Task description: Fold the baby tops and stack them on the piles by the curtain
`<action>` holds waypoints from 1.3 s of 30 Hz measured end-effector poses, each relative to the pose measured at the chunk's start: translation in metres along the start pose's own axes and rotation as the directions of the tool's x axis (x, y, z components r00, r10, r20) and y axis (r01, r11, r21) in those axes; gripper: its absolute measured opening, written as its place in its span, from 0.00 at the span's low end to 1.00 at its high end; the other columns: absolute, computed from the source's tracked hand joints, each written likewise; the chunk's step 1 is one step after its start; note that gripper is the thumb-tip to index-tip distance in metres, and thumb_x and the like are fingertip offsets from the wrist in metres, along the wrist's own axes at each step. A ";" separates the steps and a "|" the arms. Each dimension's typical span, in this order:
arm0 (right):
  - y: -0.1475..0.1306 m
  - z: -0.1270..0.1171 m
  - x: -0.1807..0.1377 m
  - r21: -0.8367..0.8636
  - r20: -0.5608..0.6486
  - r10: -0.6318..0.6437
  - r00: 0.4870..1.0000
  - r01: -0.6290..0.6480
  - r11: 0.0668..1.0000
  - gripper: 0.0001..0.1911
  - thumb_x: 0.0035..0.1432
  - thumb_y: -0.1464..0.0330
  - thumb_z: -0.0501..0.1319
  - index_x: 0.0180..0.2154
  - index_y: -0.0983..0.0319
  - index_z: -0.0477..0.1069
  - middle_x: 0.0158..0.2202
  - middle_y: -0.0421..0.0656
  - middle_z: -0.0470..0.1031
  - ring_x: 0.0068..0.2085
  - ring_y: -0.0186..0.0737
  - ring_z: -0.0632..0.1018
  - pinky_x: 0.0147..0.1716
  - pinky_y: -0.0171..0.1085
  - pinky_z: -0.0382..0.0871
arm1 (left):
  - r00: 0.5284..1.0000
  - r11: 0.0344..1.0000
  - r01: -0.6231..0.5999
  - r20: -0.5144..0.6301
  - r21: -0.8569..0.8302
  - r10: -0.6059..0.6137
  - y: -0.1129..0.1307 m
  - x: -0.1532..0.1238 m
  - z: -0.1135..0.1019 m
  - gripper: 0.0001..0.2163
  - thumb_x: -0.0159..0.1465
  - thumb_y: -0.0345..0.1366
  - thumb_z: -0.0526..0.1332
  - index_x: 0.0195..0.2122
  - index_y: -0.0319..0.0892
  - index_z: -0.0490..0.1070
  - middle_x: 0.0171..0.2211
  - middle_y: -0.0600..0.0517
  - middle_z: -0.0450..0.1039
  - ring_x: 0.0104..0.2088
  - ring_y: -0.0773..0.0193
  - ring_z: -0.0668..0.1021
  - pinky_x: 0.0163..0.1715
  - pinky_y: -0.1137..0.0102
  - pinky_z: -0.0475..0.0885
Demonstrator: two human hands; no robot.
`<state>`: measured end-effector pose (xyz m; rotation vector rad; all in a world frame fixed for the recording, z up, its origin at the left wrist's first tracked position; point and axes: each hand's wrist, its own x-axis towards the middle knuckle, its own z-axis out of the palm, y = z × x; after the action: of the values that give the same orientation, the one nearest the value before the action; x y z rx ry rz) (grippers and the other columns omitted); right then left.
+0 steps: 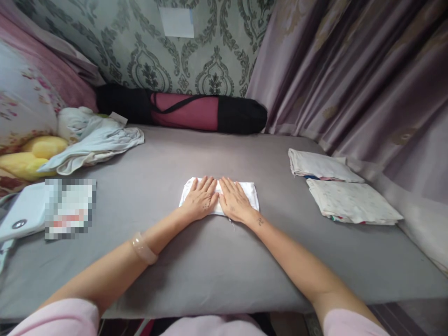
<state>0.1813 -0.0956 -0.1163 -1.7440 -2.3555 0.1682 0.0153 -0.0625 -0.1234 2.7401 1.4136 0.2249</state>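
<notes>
A white folded cloth (251, 192) lies flat near the middle of the grey bed sheet (217, 261). My left hand (201, 198) rests palm down on its left half, fingers stretched out. On the right half lies my right hand (235, 198), also flat, with the two hands close together at the centre. Some loose threads hang from the cloth's near edge. Both palms hide much of the cloth, so its full shape and print cannot be seen.
Two stacks of folded cloths, a farther one (324, 167) and a nearer one (353, 200), sit at right. Crumpled clothes (101, 140), a yellow plush (30, 156) and a white device (30, 210) lie at left. A black and maroon long bag (189, 111) lines the wall.
</notes>
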 end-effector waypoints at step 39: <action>0.006 -0.006 -0.008 0.041 0.059 0.043 0.997 -0.046 0.998 0.33 0.70 0.60 0.39 0.68 0.75 0.48 0.70 0.54 0.48 0.71 0.47 0.50 0.68 0.46 0.40 | 0.992 0.992 0.123 0.016 -0.023 -0.122 -0.024 -0.024 -0.007 0.27 0.72 0.41 0.38 0.67 0.36 0.56 0.69 0.44 0.52 0.69 0.53 0.53 0.67 0.51 0.50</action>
<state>0.1908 -0.1016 -0.1131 -1.7963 -2.3363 0.2768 -0.0192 -0.0681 -0.1217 2.6188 1.5578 0.2141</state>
